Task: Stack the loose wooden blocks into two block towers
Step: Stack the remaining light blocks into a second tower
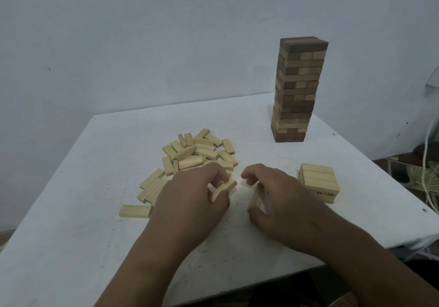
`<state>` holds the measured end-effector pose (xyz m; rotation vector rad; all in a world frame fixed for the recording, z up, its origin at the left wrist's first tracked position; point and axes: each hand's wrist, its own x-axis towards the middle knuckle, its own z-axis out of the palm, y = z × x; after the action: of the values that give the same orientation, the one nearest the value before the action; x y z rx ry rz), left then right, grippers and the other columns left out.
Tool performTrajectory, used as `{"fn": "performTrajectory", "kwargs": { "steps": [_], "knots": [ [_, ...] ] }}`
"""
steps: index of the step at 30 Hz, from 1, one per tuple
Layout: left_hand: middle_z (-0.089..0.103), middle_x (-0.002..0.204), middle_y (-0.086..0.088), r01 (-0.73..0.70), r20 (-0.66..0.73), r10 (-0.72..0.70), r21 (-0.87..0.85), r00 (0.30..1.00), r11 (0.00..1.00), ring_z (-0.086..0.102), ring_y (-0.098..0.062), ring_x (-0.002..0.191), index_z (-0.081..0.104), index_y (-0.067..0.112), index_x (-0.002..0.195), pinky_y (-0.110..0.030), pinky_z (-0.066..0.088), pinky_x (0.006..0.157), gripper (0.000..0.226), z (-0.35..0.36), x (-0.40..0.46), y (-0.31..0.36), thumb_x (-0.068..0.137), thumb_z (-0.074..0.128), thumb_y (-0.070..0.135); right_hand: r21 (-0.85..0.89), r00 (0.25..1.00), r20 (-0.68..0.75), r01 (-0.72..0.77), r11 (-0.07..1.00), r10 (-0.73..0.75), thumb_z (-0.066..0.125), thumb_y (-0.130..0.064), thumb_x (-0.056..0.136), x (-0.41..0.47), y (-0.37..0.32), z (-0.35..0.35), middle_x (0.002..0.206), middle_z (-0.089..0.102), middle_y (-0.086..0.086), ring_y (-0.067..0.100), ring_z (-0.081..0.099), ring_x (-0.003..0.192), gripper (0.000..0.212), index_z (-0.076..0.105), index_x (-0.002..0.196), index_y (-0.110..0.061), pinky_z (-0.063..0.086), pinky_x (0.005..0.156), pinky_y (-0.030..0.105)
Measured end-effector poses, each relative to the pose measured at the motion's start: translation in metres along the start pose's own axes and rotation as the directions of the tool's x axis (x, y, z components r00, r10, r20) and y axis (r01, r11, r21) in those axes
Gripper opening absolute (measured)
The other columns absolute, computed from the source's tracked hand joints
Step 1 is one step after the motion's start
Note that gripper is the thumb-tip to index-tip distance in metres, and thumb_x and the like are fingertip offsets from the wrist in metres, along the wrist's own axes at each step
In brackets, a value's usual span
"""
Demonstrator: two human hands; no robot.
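A pile of loose pale wooden blocks (pixel 197 154) lies on the white table (pixel 71 247), left of centre. My left hand (pixel 190 197) grips one pale block (pixel 224 188) at the pile's near edge. My right hand (pixel 282 202) holds one or two pale blocks (pixel 255 199) upright on the table. Just right of that hand stands a short stack of pale blocks (pixel 318 182), a few layers high. A tall finished tower (pixel 297 90) of mixed dark and light blocks stands at the back right.
A single block (pixel 135 211) lies apart at the pile's near left. The table's right edge runs close to the short stack, with white cords (pixel 427 164) and clutter on the floor beyond. A plain wall rises behind the table.
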<state>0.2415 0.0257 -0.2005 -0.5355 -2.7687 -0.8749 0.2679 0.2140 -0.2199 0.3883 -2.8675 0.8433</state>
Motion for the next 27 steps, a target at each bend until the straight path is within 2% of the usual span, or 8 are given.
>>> {"fn": "performTrajectory", "kwargs": {
  "steps": [3,6,10,15,19,24,27],
  "knots": [
    [0.063,0.089,0.025,-0.04,0.014,0.04,-0.025,0.999,0.999,0.06,0.003,0.076,0.057,0.042,0.094,-0.033,0.055,0.068,0.015,0.005,0.0,0.007,0.084,0.067,0.036,0.017,1.0,0.001,-0.024,1.0,0.024,0.067,-0.034,0.078,-0.007,0.0,-0.007,0.113,0.05,-0.027,-0.003,0.049,0.1,0.056,0.03,0.117,-0.051,0.05,0.083,0.022],
    [0.064,0.088,0.023,-0.048,0.011,0.05,-0.121,0.999,0.992,0.061,0.0,0.075,0.059,0.038,0.092,-0.036,0.054,0.068,0.018,0.014,0.001,0.013,0.083,0.069,0.027,0.005,0.999,-0.003,-0.038,0.999,0.038,0.07,-0.034,0.076,-0.013,0.001,-0.013,0.103,0.049,-0.029,-0.002,0.052,0.091,0.059,0.027,0.112,-0.053,0.053,0.078,0.021],
    [0.065,0.083,0.019,-0.017,-0.038,0.007,-0.264,0.999,0.964,0.063,-0.002,0.073,0.063,0.034,0.088,-0.035,0.055,0.066,0.017,0.028,0.002,0.019,0.082,0.071,0.021,-0.004,0.998,-0.019,-0.059,0.998,0.059,0.074,-0.034,0.074,-0.018,0.001,-0.016,0.097,0.047,-0.032,-0.002,0.054,0.085,0.066,0.022,0.107,-0.057,0.054,0.073,0.017],
    [0.067,0.08,0.016,0.097,-0.017,-0.113,-0.405,0.993,0.909,0.065,0.0,0.07,0.063,0.033,0.086,-0.031,0.058,0.065,0.015,0.036,0.003,0.024,0.083,0.071,0.021,0.044,0.997,-0.056,-0.054,0.998,0.057,0.074,-0.03,0.073,-0.022,0.003,-0.017,0.1,0.051,-0.029,0.001,0.057,0.089,0.067,0.025,0.11,-0.056,0.057,0.075,0.025],
    [0.064,0.08,0.017,0.075,-0.027,-0.086,-0.28,0.996,0.957,0.06,-0.002,0.07,0.062,0.034,0.084,-0.023,0.051,0.063,0.011,0.03,0.005,0.014,0.082,0.07,0.027,0.06,0.998,-0.05,-0.042,0.997,0.045,0.072,-0.032,0.074,-0.023,0.005,-0.017,0.104,0.051,-0.028,0.003,0.058,0.091,0.063,0.027,0.112,-0.055,0.056,0.075,0.027],
    [0.063,0.074,0.012,0.036,0.079,-0.03,-0.074,0.996,0.997,0.056,-0.003,0.071,0.067,0.031,0.08,-0.022,0.046,0.064,0.007,0.028,0.004,0.012,0.084,0.068,0.036,0.077,0.999,-0.022,-0.04,0.996,0.042,0.076,-0.038,0.074,-0.02,0.004,-0.015,0.111,0.05,-0.03,-0.004,0.055,0.096,0.066,0.025,0.111,-0.06,0.055,0.08,0.023],
    [0.068,0.082,0.015,0.011,0.142,-0.004,-0.048,0.99,0.999,0.057,0.001,0.075,0.074,0.03,0.087,-0.01,0.042,0.067,0.014,0.025,0.006,0.015,0.092,0.061,0.031,0.054,0.999,-0.01,-0.049,0.997,0.049,0.077,-0.043,0.073,-0.017,0.003,-0.014,0.111,0.05,-0.032,-0.009,0.053,0.093,0.066,0.027,0.112,-0.06,0.052,0.079,0.018]
  ]
}}
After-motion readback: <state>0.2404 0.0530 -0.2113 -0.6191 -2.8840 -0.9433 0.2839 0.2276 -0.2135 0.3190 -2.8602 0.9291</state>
